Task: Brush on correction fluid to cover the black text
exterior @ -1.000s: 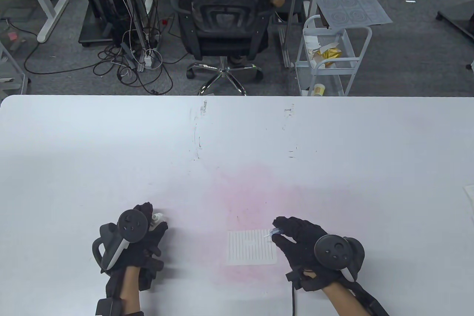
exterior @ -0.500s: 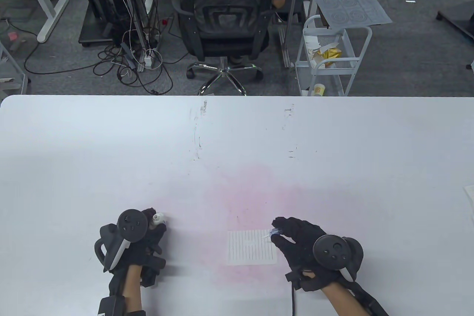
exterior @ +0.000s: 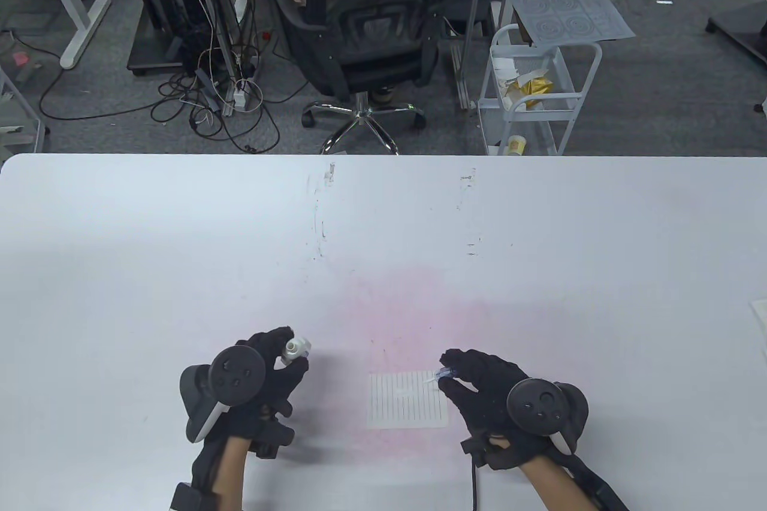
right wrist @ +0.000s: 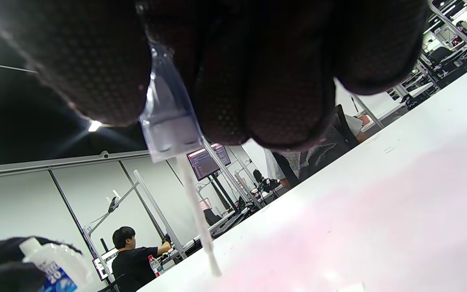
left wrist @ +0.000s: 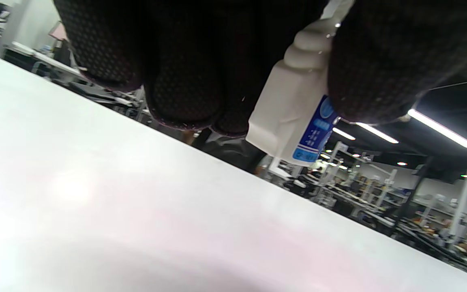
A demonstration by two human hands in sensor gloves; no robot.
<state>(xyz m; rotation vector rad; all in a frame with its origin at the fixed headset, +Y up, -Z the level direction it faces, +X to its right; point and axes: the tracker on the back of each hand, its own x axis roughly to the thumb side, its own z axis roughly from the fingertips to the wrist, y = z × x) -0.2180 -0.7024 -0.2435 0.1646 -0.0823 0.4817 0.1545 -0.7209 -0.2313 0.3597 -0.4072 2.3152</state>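
Hands you have in view: two
Bottle: one; open-necked, it seems
Brush: one
Lined paper: one

The only readable marking is on the correction fluid bottle: in the right wrist view, at the bottom left corner, its blue label shows white digits that read "20". In the left wrist view the same bottle's blue label carries rows of white print, too small and blurred to make out. The lined paper on the table shows dark rules only, with no legible words from the table view.
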